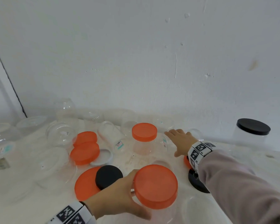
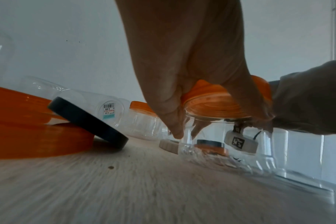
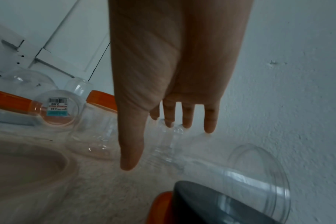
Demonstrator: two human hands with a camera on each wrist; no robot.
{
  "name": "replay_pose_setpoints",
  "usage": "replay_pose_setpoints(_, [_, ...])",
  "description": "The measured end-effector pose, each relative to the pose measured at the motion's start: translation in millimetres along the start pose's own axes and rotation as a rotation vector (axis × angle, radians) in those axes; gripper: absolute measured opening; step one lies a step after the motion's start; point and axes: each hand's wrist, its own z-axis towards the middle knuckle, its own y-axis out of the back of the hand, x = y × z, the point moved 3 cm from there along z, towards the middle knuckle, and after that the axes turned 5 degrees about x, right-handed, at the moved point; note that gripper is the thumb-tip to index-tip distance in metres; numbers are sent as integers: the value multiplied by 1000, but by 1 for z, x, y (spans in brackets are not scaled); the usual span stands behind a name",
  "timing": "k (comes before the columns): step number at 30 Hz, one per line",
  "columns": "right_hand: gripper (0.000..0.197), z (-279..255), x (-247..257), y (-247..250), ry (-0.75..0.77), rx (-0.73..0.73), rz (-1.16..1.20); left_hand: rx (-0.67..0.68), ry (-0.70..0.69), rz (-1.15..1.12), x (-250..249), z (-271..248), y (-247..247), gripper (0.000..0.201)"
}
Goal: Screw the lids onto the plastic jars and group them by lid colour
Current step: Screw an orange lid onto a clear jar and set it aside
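Observation:
My left hand (image 1: 120,193) grips a clear jar with an orange lid (image 1: 155,186) near the table's front; in the left wrist view the fingers curl round the lid's rim (image 2: 217,106) and the jar's shoulder. My right hand (image 1: 181,141) reaches toward the back with straight fingers over clear lidless jars lying by the wall (image 3: 259,174), holding nothing. Another orange-lidded jar (image 1: 144,136) stands in the middle. A black-lidded jar (image 1: 250,135) stands at the far right.
Loose orange lids (image 1: 85,152) lie left of centre, a larger orange lid (image 1: 86,183) with a black lid (image 1: 108,176) leaning on it. A white lid (image 1: 103,157) and another black lid (image 1: 197,183) lie nearby. Several clear jars crowd the back and left, against the wall.

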Motion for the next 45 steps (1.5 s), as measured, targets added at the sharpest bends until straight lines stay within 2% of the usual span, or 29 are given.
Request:
replay_pose_setpoints(8, [79, 4, 0, -4, -17, -54, -122, -218, -68, -79, -23, 20, 14, 95])
replay_pose_setpoints(13, [81, -4, -7, 1, -15, -98, -50, -339, -83, -39, -30, 41, 18, 102])
replay_pose_setpoints(18, [88, -28, -26, 21, -67, -314, 286, -381, -136, 36, -43, 64, 18, 77])
replay_pose_setpoints(23, [98, -58, -41, 38, -160, -641, 540, -446, -104, 73, -55, 95, 16, 101])
replay_pose_setpoints(26, [95, -75, -48, 43, -221, -794, 591, -452, -60, 89, -58, 114, 14, 104])
replay_pose_setpoints(29, [94, -91, -55, 47, -259, -882, 657, -470, -43, 132, -62, 129, 10, 101])
replay_pose_setpoints(35, [92, -123, -59, 44, -258, -949, 820, -476, 37, 296, -66, 142, -2, 103])
replay_pose_setpoints(39, [93, -139, -57, 41, -252, -956, 900, -491, 43, 362, -71, 147, -5, 98])
replay_pose_setpoints(45, [96, -157, -45, 36, -238, -917, 987, -523, 58, 347, -75, 151, -7, 88])
